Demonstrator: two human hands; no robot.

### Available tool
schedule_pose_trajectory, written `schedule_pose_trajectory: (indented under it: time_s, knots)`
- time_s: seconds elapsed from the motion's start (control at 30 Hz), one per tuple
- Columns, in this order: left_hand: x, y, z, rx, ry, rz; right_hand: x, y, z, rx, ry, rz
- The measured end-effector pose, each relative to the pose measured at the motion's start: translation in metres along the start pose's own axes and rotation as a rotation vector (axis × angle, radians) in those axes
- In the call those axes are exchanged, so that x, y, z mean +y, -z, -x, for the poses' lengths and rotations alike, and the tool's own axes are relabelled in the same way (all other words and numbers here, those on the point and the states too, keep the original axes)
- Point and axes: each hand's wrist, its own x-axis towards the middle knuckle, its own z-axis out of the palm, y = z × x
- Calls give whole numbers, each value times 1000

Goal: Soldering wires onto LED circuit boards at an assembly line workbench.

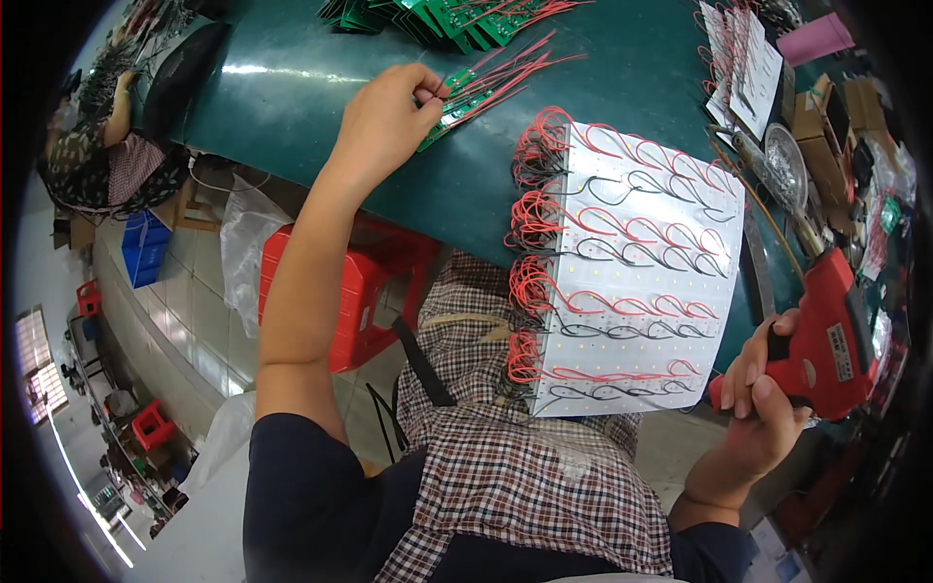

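Left hand (384, 121) reaching far forward over the green surface (292, 97), fingers pinched on a small green circuit board (465, 97) trailing red wires; board lying flat on the surface, among a few like it. Right hand (768, 394) closed around the grip of a red soldering gun (826, 335), held at the near right edge of the surface, its metal tip angled up and away toward a round metal dish (785, 165). Between the two hands, a large white panel (641, 282) flat on the surface, overhanging its near edge, crossed by rows of looping red and black wires bunched at its left side. Farther back, a heap of green boards (437, 17). Below, a checked apron (515, 466) and a red plastic stool (355, 291) on the tiled floor.
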Motion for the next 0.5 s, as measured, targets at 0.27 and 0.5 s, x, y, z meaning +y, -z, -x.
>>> schedule_pose_trajectory:
  time_s: [0.27,0.5]
  knots:
    - [33,-6,-10,50,1,531,-3,-11,-5,-13,-16,22]
    - [63,-15,3,-18,-22,554,14,-20,-8,-52,-74,178]
